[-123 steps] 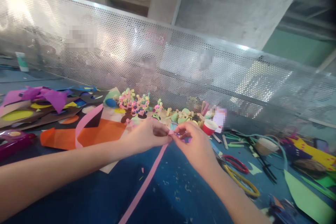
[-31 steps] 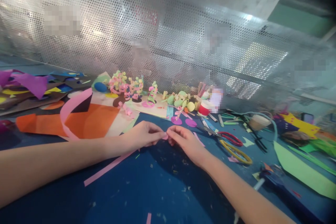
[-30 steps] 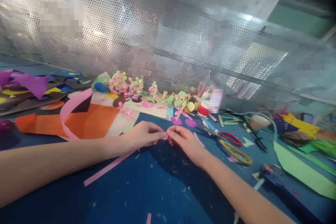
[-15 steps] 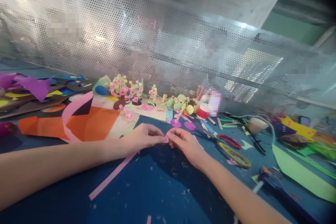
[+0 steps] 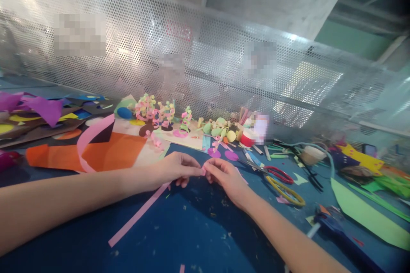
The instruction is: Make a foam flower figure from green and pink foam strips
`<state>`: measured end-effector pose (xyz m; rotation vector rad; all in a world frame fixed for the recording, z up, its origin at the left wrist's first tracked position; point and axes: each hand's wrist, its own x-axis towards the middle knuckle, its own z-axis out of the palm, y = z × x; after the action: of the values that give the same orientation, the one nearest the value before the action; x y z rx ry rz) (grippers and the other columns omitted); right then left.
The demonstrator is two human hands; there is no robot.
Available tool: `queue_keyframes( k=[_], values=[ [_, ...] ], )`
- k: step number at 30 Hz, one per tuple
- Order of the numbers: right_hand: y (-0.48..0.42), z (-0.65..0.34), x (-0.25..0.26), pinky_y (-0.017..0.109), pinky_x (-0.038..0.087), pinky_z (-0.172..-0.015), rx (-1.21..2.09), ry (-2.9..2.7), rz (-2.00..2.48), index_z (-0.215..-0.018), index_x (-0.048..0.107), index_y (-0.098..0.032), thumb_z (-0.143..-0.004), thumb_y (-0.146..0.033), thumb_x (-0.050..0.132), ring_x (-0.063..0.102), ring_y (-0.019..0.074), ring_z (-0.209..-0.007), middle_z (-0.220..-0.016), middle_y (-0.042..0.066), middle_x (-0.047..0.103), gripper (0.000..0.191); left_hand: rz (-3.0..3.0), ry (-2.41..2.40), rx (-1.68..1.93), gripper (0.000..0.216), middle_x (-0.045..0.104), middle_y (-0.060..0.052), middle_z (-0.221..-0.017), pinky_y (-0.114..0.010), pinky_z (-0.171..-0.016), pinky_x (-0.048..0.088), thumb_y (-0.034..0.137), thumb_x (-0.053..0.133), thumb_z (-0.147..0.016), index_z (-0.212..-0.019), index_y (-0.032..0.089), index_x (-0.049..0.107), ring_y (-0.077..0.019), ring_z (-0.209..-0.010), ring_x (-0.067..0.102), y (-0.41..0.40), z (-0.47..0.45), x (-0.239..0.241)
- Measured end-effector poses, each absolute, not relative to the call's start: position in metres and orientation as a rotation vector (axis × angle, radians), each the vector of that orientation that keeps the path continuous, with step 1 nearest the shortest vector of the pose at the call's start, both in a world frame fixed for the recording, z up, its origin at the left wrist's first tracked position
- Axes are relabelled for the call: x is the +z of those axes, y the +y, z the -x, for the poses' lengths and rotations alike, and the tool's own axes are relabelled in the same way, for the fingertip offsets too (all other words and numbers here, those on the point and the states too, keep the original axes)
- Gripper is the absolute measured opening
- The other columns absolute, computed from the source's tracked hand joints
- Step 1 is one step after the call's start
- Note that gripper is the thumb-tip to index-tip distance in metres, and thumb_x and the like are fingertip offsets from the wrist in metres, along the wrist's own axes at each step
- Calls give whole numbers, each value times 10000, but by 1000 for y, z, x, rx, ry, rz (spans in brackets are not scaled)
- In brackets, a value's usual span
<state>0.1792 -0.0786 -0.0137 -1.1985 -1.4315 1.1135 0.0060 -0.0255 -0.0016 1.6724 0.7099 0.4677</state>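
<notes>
Over the middle of the blue table, my left hand [image 5: 179,169] and my right hand [image 5: 226,177] meet fingertip to fingertip. Both are closed in a pinch on one small pink piece [image 5: 203,171], which looks like foam or paper; most of it is hidden by the fingers. Below my left wrist lies a flat pink strip [image 5: 139,214], slanting down to the left, its upper end hidden behind the hand. Just beyond my hands stand several curled pink and green figures on round bases, one on a purple disc [image 5: 214,152].
Right of my hands lie scissors with red and yellow handles [image 5: 286,190]. A dark blue glue gun [image 5: 346,234] and a green sheet [image 5: 368,215] are further right. Orange sheet [image 5: 105,151] and a curved pink strip [image 5: 83,140] lie left. A perforated metal screen [image 5: 128,42] rises behind.
Both hands stay together on the small pink piece, with only slight finger movement. The whole view has shifted a little; the things on the table lie as before.
</notes>
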Motion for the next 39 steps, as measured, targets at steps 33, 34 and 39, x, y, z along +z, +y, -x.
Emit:
queue_keyframes(
  k=[33, 34, 39],
  values=[
    [-78, -180, -13, 223, 360, -543, 1063, -1453, 1287, -731, 598, -160, -772, -359, 576, 466, 87, -554, -592, -30, 540, 205, -1561, 637, 507, 269, 660, -37, -710, -252, -677, 470, 403, 620, -702, -743, 143, 678, -127, -658, 584, -22, -8, -6],
    [-78, -180, -13, 224, 359, -543, 1058, -1456, 1289, -732, 596, -161, -774, -366, 573, 464, 87, -552, -590, -32, 538, 210, -1543, 626, 505, 268, 659, -38, -714, -250, -680, 468, 401, 611, -711, -740, 143, 675, -127, -664, 583, -22, -8, -5],
    [-77, -181, -16, 232, 366, -557, 1037, -1469, 1284, -741, 593, -171, -769, -393, 570, 475, 96, -564, -609, -29, 540, 225, -1509, 671, 517, 268, 649, -39, -758, -251, -708, 458, 364, 688, -639, -776, 135, 658, -130, -705, 581, -22, -8, -3]
  ],
)
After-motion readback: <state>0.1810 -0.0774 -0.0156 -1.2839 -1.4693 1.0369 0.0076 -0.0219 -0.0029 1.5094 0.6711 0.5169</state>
